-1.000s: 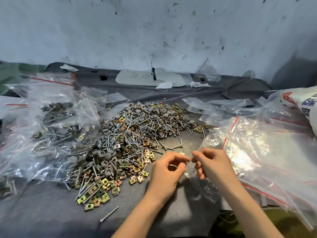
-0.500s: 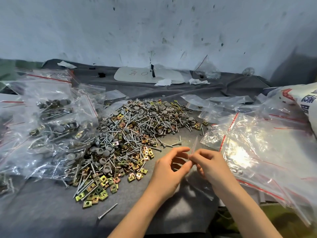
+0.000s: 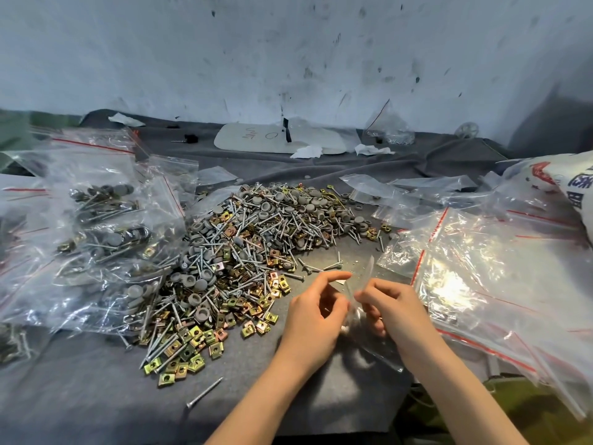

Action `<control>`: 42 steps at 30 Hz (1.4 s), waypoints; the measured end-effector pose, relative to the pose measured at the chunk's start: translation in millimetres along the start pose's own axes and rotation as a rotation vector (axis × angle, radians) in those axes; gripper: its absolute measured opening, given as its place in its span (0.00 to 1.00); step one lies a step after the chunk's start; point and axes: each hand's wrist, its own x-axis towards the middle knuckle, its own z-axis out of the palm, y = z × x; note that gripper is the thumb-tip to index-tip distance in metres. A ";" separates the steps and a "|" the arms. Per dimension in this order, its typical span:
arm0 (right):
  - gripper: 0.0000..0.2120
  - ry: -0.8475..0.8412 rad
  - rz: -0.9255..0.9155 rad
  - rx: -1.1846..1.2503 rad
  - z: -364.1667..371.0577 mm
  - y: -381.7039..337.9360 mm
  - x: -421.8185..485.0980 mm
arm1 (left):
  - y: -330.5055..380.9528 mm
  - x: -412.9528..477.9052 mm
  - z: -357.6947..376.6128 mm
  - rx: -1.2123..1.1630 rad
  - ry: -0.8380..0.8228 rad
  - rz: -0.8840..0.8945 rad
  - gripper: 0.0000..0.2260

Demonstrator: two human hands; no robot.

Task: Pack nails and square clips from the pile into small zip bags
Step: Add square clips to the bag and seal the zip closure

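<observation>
A big pile (image 3: 244, 252) of silver nails, grey caps and brass-coloured square clips (image 3: 189, 342) lies on the grey cloth (image 3: 80, 396) left of centre. Just right of its near edge, my left hand (image 3: 313, 319) and my right hand (image 3: 390, 311) pinch a small clear zip bag (image 3: 361, 300) between them, fingertips close together at its upper edge. The bag hangs down between the hands onto the cloth. A small metal piece shows at my left thumb; what it is I cannot tell.
Filled zip bags (image 3: 96, 226) are heaped at the left. A stack of empty zip bags (image 3: 487, 271) with red strips covers the right. One loose nail (image 3: 205, 393) lies near the front. A white printed sack (image 3: 571, 184) sits far right; the wall stands behind.
My hands, touching at the bag's mouth half a second ago, have drawn slightly apart. My left index finger has lifted and stretched out. The bag now stands upright between them.
</observation>
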 end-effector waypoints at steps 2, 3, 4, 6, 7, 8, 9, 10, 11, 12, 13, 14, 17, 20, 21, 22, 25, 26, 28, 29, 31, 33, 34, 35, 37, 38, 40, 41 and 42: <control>0.14 0.006 0.009 -0.011 -2.2 -0.4 0.2 | 0.6 0.4 -0.3 -0.009 0.041 -0.004 0.14; 0.12 0.012 0.010 -0.027 -3.8 -0.4 0.4 | 1.2 0.2 -0.3 -0.027 0.052 -0.012 0.14; 0.11 0.025 0.007 -0.055 -5.3 -0.1 0.9 | 2.0 -0.1 -0.4 -0.042 0.060 -0.022 0.13; 0.12 0.068 -0.014 -0.154 -6.4 1.4 2.6 | 2.1 -0.8 -0.2 -0.023 0.064 -0.018 0.12; 0.12 0.106 -0.044 -0.236 -6.5 2.8 4.0 | 1.6 -0.9 0.2 0.015 0.049 -0.001 0.12; 0.11 0.155 -0.086 -0.347 -6.6 3.6 5.9 | 1.6 -1.2 0.6 0.069 0.022 0.021 0.11; 0.11 0.200 -0.125 -0.465 -6.5 3.8 7.8 | 2.2 -1.4 0.7 0.125 -0.006 0.045 0.11; 0.11 0.228 -0.149 -0.555 -6.1 2.9 9.0 | 3.0 -1.5 0.7 0.165 -0.030 0.069 0.12; 0.12 0.227 -0.163 -0.594 -5.0 0.7 9.4 | 3.4 -1.4 0.5 0.183 -0.048 0.088 0.12; 0.14 0.214 -0.179 -0.607 -4.6 -0.8 10.2 | 4.0 -1.7 0.0 0.188 -0.061 0.098 0.13; 0.18 0.207 -0.213 -0.617 -5.1 -2.4 11.8 | 4.8 -2.0 -0.5 0.189 -0.071 0.100 0.14; 0.20 0.214 -0.258 -0.642 -6.6 -4.1 14.2 | 5.7 -2.3 -0.7 0.192 -0.078 0.099 0.14; 0.10 0.256 -0.371 -0.725 -13.2 -11.4 23.0 | 6.6 -2.7 -1.2 0.224 -0.084 0.125 0.13; 0.09 0.256 -0.342 -0.770 -20.8 -17.5 31.8 | 7.6 -3.1 0.0 0.255 -0.093 0.149 0.10; 0.10 0.250 -0.315 -0.802 -22.2 -19.5 34.2 | 7.8 -3.4 1.0 0.250 -0.103 0.154 0.09; 0.11 0.242 -0.280 -0.827 -23.2 -22.3 36.7 | 8.4 -3.9 2.0 0.246 -0.116 0.156 0.08; 0.12 0.071 -0.118 -0.858 -27.1 -29.4 46.4 | 6.2 -2.3 1.5 0.190 -0.108 0.135 0.08; 0.12 -0.072 -0.044 -0.827 -28.5 -32.4 47.9 | 4.9 -1.2 0.1 0.168 -0.080 0.136 0.09; 0.04 -0.380 0.096 -0.687 -34.3 -41.8 48.3 | 4.0 -0.4 -2.0 0.165 -0.021 0.166 0.11; 0.07 -0.472 0.109 -0.614 -38.0 -48.0 48.6 | 4.8 -0.7 -2.0 0.174 -0.005 0.182 0.12; 0.13 -0.474 0.027 -0.483 -41.3 -58.1 56.6 | 6.6 -1.6 -1.0 0.196 0.003 0.181 0.10; 0.07 -0.311 -0.130 -0.482 -33.8 -58.9 70.5 | 7.0 -1.6 0.2 0.182 0.000 0.144 0.11; 0.07 -0.227 -0.205 -0.575 -25.5 -56.1 77.4 | 6.6 -1.6 0.5 0.165 0.000 0.129 0.11; 0.07 -0.195 -0.260 -0.728 -17.4 -51.5 83.8 | 6.2 -1.4 0.4 0.158 0.003 0.122 0.10; 0.08 -0.246 -0.318 -1.037 -3.8 -37.5 93.5 | 4.6 -0.7 -1.2 0.177 0.011 0.129 0.09; 0.08 -0.276 -0.336 -1.136 -1.6 -29.8 98.2 | 3.8 -0.2 -1.6 0.181 0.009 0.124 0.09; 0.05 -0.274 -0.360 -1.198 -3.2 -19.9 102.4 | 2.6 1.0 -2.7 0.163 -0.008 0.095 0.09; 0.04 -0.260 -0.369 -1.189 -5.4 -18.0 103.1 | 2.0 2.6 -3.2 0.144 -0.014 0.082 0.08; 0.04 -0.243 -0.380 -1.162 -7.6 -16.2 102.7 | 1.7 3.5 -4.4 0.127 -0.021 0.065 0.07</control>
